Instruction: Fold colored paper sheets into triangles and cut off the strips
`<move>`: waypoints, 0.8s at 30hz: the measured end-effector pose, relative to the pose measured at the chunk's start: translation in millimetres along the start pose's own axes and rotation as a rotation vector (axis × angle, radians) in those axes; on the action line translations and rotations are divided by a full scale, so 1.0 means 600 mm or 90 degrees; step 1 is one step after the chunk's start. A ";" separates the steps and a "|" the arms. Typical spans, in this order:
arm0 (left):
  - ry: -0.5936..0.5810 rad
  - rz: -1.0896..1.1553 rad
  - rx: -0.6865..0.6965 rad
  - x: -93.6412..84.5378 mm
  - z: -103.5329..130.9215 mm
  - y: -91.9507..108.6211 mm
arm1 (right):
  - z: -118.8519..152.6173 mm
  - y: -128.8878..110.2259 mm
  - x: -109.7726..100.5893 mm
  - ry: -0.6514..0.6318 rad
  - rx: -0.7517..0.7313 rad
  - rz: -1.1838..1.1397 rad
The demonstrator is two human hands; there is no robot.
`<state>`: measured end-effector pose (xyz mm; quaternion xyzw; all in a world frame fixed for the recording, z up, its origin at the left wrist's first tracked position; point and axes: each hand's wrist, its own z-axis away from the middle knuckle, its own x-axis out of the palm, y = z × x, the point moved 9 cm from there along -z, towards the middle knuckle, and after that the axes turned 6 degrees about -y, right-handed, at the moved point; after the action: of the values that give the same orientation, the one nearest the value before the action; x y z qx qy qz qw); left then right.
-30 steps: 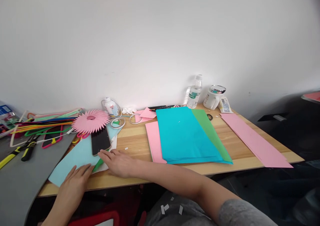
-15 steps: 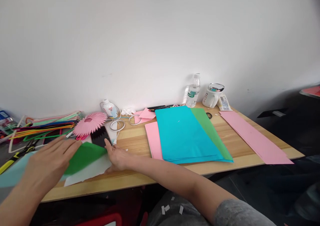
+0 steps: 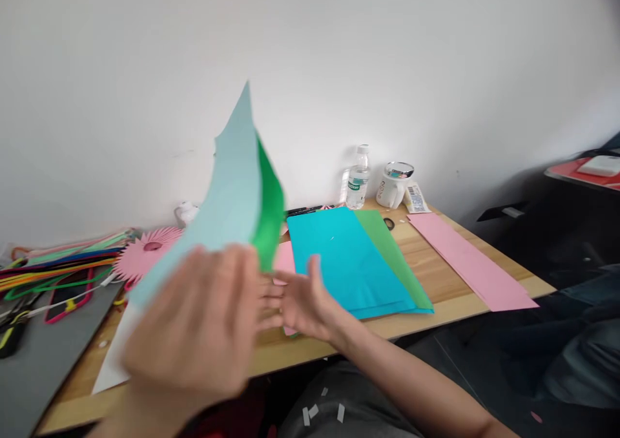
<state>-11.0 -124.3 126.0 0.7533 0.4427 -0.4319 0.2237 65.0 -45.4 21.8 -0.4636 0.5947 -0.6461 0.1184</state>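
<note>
Blurred by motion, my left hand (image 3: 194, 322) grips a pale blue sheet (image 3: 227, 186) together with a green sheet (image 3: 271, 205), both raised and curved above the table. Beside the green sheet's lower edge, my right hand (image 3: 305, 302) has its fingers spread and its thumb up, holding nothing. Bright blue sheets (image 3: 349, 263) lie on the table to the right of it, over a green sheet (image 3: 387, 238) and pink paper (image 3: 285, 260). A pink pleated paper disc (image 3: 150, 247) lies at the left, partly behind the raised sheets.
Toward the wall stand a water bottle (image 3: 357, 179), a white mug (image 3: 393, 186) and a small packet (image 3: 416, 199). Pink strips (image 3: 469, 260) lie at the right. Coloured pipe cleaners (image 3: 62, 260), a phone (image 3: 70, 296) and black-yellow pliers (image 3: 13, 334) are at the left.
My left hand has lifted the pale blue and green sheets off the table and moved right. My right hand has moved right, away from the white paper. The view has shifted slightly.
</note>
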 end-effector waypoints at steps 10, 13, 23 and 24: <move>0.033 0.214 0.195 0.205 -0.090 0.172 | 0.226 -0.098 -0.327 0.502 0.060 0.319; -0.054 0.241 -0.135 0.267 -0.098 0.045 | 0.239 -0.111 -0.380 0.506 0.215 0.602; -0.256 0.169 -0.260 0.408 -0.048 0.009 | 0.226 -0.092 -0.394 0.616 0.328 0.779; -0.245 0.161 -0.251 0.408 -0.045 0.013 | 0.226 -0.091 -0.394 0.625 0.326 0.759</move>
<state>65.2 7.3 -68.1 0.6488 0.3702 -0.4410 0.4974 315.2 46.0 -56.8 0.3089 0.5592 -0.7201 0.2709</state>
